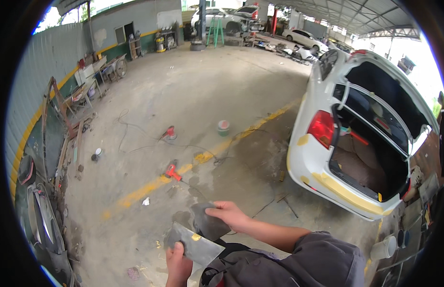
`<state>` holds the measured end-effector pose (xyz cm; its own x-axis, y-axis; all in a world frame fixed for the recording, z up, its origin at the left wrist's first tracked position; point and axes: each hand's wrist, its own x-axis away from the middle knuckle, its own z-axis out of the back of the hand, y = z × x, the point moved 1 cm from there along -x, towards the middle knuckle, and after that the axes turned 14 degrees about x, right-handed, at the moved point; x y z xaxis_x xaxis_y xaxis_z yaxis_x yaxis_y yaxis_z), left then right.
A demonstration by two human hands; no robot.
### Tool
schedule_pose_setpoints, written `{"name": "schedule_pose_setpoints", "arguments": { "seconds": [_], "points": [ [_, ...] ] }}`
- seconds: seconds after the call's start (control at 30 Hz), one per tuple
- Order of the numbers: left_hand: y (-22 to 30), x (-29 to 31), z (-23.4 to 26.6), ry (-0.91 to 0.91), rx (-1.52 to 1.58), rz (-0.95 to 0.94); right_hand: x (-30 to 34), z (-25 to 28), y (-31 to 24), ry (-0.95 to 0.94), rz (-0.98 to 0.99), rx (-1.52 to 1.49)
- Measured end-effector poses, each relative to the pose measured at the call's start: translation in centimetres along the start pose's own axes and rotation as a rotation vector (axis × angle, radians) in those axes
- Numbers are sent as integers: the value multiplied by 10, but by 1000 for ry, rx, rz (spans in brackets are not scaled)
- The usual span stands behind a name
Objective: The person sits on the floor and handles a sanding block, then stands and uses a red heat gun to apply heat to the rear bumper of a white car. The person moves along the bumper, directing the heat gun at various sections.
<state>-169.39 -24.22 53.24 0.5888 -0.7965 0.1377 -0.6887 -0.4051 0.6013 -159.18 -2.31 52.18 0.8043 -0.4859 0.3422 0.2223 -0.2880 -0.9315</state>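
My left hand point(178, 263) grips a flat light-grey plate point(202, 248), thumb on top. On that plate sits a small dab of yellow putty point(196, 237). Just beyond it, my right hand point(230, 216) is closed on a thin dark-grey flat sheet point(208, 226), which looks like a putty spreader. The two flat pieces are close together in front of my body, and the light plate partly overlaps the dark one in view; whether they touch I cannot tell. Fingers beneath both pieces are hidden.
To the right stands a white car point(298, 158) with its trunk raised and yellow filler patches on its bumper point(346, 191). Red power tools point(172, 172), black cables and a can point(223, 127) are on the floor. A white bucket point(383, 248) stands lower right; car parts point(42, 225) lie along the left wall.
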Motion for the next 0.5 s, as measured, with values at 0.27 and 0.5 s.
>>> {"name": "schedule_pose_setpoints", "arguments": {
  "seconds": [0.27, 0.5],
  "points": [
    [142, -226, 94, 289, -31, -131, -320, -135, -40, -383, 102, 554],
    [284, -349, 187, 596, -41, -410, -549, -38, -96, 264, -77, 454]
  ]
}}
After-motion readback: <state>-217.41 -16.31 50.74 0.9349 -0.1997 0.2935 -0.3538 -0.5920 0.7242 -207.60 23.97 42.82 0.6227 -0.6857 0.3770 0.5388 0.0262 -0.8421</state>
